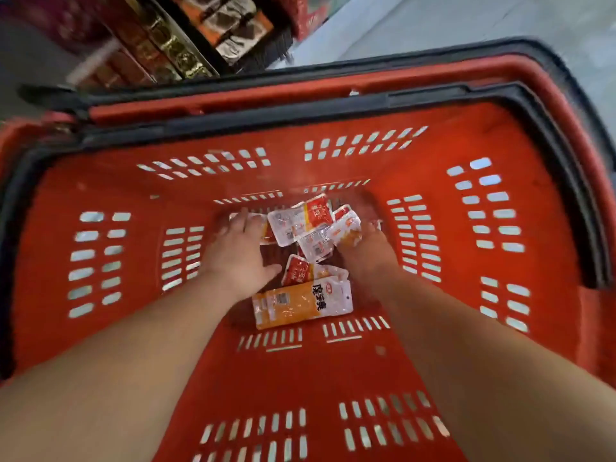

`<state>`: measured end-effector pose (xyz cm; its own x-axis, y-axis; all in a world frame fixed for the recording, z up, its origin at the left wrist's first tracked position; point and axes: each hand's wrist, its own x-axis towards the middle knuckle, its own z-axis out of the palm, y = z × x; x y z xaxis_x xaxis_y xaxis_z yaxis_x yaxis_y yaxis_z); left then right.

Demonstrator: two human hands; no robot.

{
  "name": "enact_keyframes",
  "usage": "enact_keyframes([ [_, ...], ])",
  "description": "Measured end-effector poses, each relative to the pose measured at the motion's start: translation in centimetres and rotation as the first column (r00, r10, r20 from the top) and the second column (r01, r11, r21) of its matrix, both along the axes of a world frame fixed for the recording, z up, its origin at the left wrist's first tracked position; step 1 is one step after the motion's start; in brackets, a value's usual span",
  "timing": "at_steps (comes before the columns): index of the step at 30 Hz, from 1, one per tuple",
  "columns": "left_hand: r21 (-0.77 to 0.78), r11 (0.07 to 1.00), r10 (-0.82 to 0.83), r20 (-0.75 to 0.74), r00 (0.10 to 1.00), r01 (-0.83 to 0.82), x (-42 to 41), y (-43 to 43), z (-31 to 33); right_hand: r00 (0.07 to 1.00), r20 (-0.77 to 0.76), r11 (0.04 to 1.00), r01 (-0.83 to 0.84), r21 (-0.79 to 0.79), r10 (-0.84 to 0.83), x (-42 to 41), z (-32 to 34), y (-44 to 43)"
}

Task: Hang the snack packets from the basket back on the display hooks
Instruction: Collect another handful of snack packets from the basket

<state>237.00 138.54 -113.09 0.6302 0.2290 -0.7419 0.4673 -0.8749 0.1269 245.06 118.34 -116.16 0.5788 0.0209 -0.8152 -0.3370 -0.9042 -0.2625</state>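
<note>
Reaching deep into the red basket (100, 195), both bare arms go down to its floor, where the snack packets (310, 235) lie in a loose heap at the middle. Left hand (238, 251) lies flat, fingers straight and spread, fingertips on a packet at the heap's left edge, gripping nothing. Right hand (365, 251) is at the heap's right edge, fingers tucked out of sight among the small packets, so I cannot tell whether it grips one. Those small packets are white with a red panel at one end; white characters sit on the red, too blurred to read, and dark code blocks show on the white. Closest to the basket's near wall lies the big one, a long orange-and-white packet (301, 305), with bold dark Chinese characters that look like 魔芋爽, plus a barcode patch. Two black handles (300, 111) lie folded along the basket's far rim. Beyond that rim: shelves of boxed goods (186, 38) and pale floor (433, 25).
</note>
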Motion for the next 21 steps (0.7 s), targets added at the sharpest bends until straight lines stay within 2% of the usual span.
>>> enact_keyframes([
  [5,-0.036,0.997,0.069,0.046,0.997,-0.067,1.7,0.1,-4.9,0.985,0.11,0.983,-0.112,-0.147,0.129,-0.8,-3.7,0.1],
  [8,-0.033,0.996,0.088,0.05,0.995,-0.087,1.7,-1.2,-6.2,0.984,0.165,0.977,-0.024,-0.212,0.06,-0.9,-4.6,0.1],
  [11,-0.049,0.966,0.259,0.102,0.96,-0.256,1.8,-2.8,-6.9,0.983,0.182,0.967,0.019,-0.255,0.029,-1.0,-5.1,0.4],
  [15,0.045,0.954,0.289,0.126,0.949,-0.296,2.2,-3.8,-7.9,0.988,0.156,0.974,0.038,-0.221,-0.003,-1.6,-5.8,0.6],
  [18,0.033,0.933,0.349,0.144,0.926,-0.357,2.2,-3.8,-8.5,0.982,0.179,0.982,0.087,-0.167,-0.057,-1.7,-5.8,0.4],
  [21,0.051,0.939,0.33,0.14,0.934,-0.339,2.4,-3.6,-8.7,0.976,0.198,0.983,0.116,-0.143,-0.087,-1.4,-5.9,0.1],
])
